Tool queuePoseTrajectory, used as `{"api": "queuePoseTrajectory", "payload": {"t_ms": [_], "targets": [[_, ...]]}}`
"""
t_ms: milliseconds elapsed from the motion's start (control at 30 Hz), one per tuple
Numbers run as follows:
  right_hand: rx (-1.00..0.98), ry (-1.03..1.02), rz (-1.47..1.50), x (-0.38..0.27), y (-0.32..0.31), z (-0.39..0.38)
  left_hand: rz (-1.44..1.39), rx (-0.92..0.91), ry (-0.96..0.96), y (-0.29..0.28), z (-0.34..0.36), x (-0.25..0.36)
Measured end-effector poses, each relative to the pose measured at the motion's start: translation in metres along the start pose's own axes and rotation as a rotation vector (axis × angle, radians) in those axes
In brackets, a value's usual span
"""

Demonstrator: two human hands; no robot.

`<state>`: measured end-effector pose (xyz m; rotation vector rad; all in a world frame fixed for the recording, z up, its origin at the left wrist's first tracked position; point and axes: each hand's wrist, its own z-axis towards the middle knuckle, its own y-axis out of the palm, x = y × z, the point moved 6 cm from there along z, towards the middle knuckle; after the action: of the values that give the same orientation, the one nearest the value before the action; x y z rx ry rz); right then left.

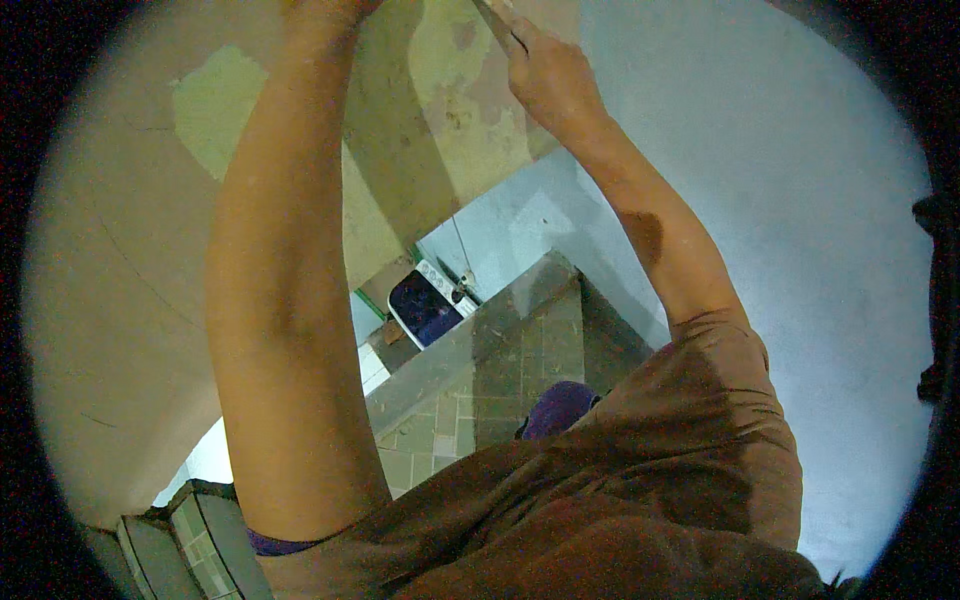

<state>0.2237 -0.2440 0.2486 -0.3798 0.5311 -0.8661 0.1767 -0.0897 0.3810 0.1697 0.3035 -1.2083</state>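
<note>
My right hand (555, 80) is raised against the upper wall, its fingers closed around a flat, thin tool (494, 22) that looks like a scraper. Only part of that tool shows, as the top edge cuts it off. My left arm stretches straight up, and just the wrist and base of my left hand (335, 8) show at the top edge, with the fingers out of sight. Between both arms lies a wall area (455, 110) with yellowish, patchy, uneven coating. A lighter yellow-green patch (218, 110) sits left of my left arm.
Below are a tiled floor (430, 430) and a grey ledge (520, 300). Beyond the ledge stands a white appliance with dark lids (425, 305), resembling a washing machine. Tiled steps (195, 535) are at lower left. A pale blue wall (790, 200) rises along my right side.
</note>
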Motion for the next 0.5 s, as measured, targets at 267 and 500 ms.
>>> {"api": "queuePoseTrajectory", "payload": {"t_ms": [267,500], "targets": [[0.044,-0.009,0.102,-0.013,-0.023,0.016,-0.003,0.019,0.016,0.0,-0.002,0.0],[-0.011,-0.046,-0.02,0.003,-0.007,-0.001,0.017,0.046,0.028,0.001,-0.001,0.002]]}}
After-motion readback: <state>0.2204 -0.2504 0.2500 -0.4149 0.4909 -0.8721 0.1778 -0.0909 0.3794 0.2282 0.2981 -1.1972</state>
